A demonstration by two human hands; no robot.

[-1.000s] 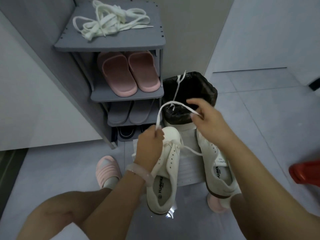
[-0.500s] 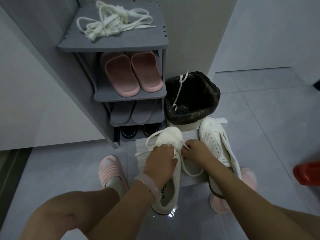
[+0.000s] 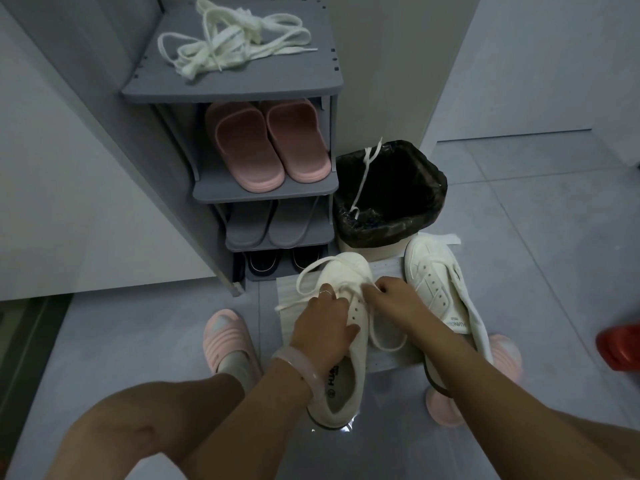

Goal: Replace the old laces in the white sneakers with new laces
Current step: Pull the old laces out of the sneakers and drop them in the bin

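The floor point(image 3: 519, 237) is big, smooth grey tile with thin lines between the squares. A pale wall point(image 3: 388, 64) stands at the back, and a white panel point(image 3: 52, 168) fills the left side.

A grey rack point(image 3: 235, 84) stands against the left side. Its top holds a loose pile of white laces point(image 3: 232, 46). The shelf below holds pink slippers point(image 3: 266, 147). Under them sit grey slippers point(image 3: 270, 223), and dark shoes point(image 3: 277, 263) sit at the bottom.

Just right of the rack is a bin point(image 3: 391, 199) lined with a black bag. A thin white lace point(image 3: 367, 174) hangs over its rim and down inside.

In front of the bin a pale sheet point(image 3: 391, 355) lies on the floor. Two white sneakers rest on it. The left sneaker point(image 3: 343, 344) is in the middle, toe pointing at the rack. The right sneaker point(image 3: 440, 282) lies just beside it, its toe touching the bin.

The person's feet wear pink slides point(image 3: 228, 337) on the floor. Something red point(image 3: 620, 344) shows at the right edge.

The left hand point(image 3: 322, 327) lies on the left sneaker, thumb along its side, and its fingers pinch the lace point(image 3: 311, 271) that loops over the toe. The right hand point(image 3: 391, 296) has curled fingers that pinch the same lace by the holes.
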